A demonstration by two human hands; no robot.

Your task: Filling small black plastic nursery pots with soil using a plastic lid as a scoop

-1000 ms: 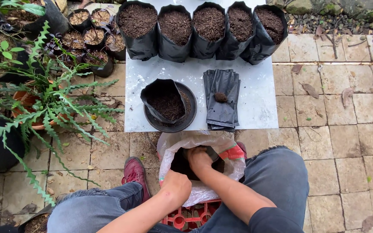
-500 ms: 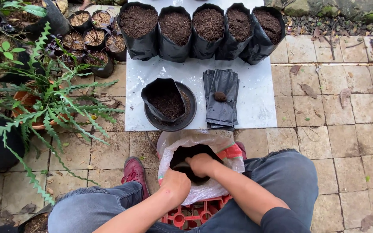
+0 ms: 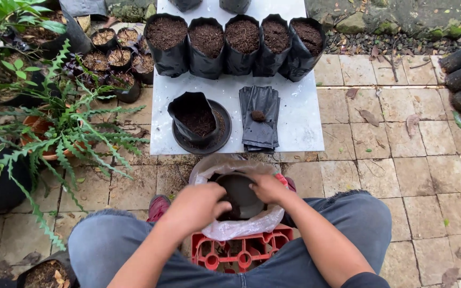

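Both hands, left hand (image 3: pixel 198 205) and right hand (image 3: pixel 267 188), fingers curled gripping a dark soil-filled bowl (image 3: pixel 239 193) inside a clear plastic bag (image 3: pixel 230 228) above a red crate (image 3: pixel 238 250).

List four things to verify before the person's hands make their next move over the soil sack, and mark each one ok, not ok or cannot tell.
1. Both hands at the sack: left hand and right hand sit at the mouth of the clear plastic sack. Ok.
2. Dark bowl gripped: both hands touch it. Ok.
3. Bowl loaded with soil: its inside is too dark to read. Cannot tell.
4. Part-filled black grow bag upright and open on its round tray. Ok.
5. Spare flat bags within reach on the white sheet. Ok.
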